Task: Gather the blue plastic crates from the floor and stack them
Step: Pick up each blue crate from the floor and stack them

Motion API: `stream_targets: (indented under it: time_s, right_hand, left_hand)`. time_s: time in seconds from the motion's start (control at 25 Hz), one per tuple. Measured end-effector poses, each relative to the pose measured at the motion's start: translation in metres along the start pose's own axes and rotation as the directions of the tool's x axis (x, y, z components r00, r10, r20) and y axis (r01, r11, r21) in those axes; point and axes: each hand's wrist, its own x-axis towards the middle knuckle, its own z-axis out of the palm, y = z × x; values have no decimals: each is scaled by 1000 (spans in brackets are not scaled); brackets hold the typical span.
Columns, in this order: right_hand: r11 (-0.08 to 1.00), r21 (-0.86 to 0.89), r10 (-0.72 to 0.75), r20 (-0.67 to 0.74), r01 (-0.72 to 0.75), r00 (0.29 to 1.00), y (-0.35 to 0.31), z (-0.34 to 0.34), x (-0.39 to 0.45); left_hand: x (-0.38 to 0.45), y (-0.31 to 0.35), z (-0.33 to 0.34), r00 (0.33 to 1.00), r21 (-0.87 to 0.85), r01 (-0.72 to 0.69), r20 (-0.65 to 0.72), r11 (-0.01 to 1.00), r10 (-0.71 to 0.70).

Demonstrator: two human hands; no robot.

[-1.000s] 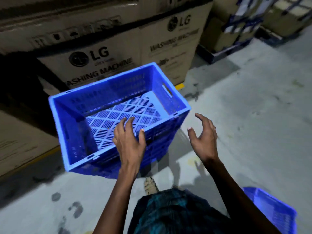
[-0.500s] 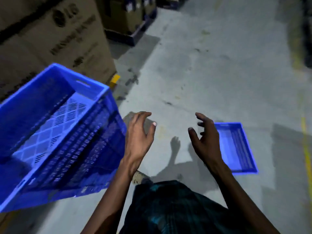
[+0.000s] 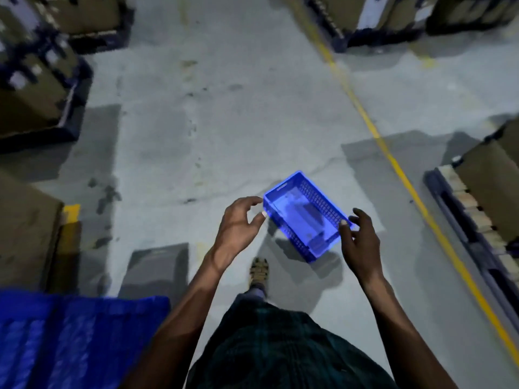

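Down on the grey floor [image 3: 224, 122], a little ahead of the person's foot [image 3: 259, 272], lies a blue crate [image 3: 304, 217]. It sits flat with its open side up, turned at a slant, so its short ends face the two hands. That makes it easy to grab from both sides.

Both hands are held out in front, one on each side of the crate. The left hand [image 3: 238, 223] has its fingers [image 3: 252, 200] loosely bent and spread, holding nothing. The right hand [image 3: 358, 240] is the same, with fingers [image 3: 361, 214] apart and holding nothing. They look ready to take the crate, but they seem to be high above it, not touching.

By the person's left side, at the bottom corner, is another big blue crate [image 3: 70, 341]. It is blurry, so I cannot tell how it sits. This is likely where the small one will go.

A yellow line [image 3: 393, 161] runs along the floor, and brown boxes [image 3: 31, 99] stand near the edges.
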Motion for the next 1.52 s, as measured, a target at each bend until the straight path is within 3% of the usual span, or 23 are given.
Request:
stream_targets:
  time_s: [0.24, 0.44, 0.68, 0.8, 0.92, 1.04, 1.08, 1.28, 1.52]
  right_hand:
    - [992, -101, 62, -112, -73, 992, 25, 34, 98]
    - [932, -47, 354, -102, -360, 930, 97, 71, 188]
    - [836, -47, 540, -105, -546, 835, 268, 148, 284]
    - [817, -59, 564, -126, -574, 816, 379, 211, 322]
    - [687, -33, 708, -196, -726, 678, 469, 261, 342]
    - [456, 2, 850, -298, -890, 434, 543, 302, 348]
    - [425, 34, 858, -334, -904, 391, 561, 312, 347]
    - [505, 184, 800, -466, -843, 378, 603, 327, 353]
    - [357, 247, 889, -386, -901, 246, 625, 315, 356]
  left_hand:
    - [155, 24, 67, 966, -24, -76, 247, 997, 80]
    - [270, -7, 155, 926, 52, -52, 377, 997, 29]
    - [379, -125, 302, 930, 123, 78, 347, 989, -117]
    - [422, -218, 391, 944, 196, 43, 312, 980, -104]
    - [455, -297, 455, 930, 284, 85, 323, 955, -178]
    - [482, -378, 508, 925, 433, 90, 297, 897, -236]
    - [488, -397, 522, 926, 479, 89, 284, 873, -250]
    - [514, -425, 558, 967, 578, 156, 74, 801, -242]
    - [538, -418, 579, 928, 649, 275, 13, 710, -372]
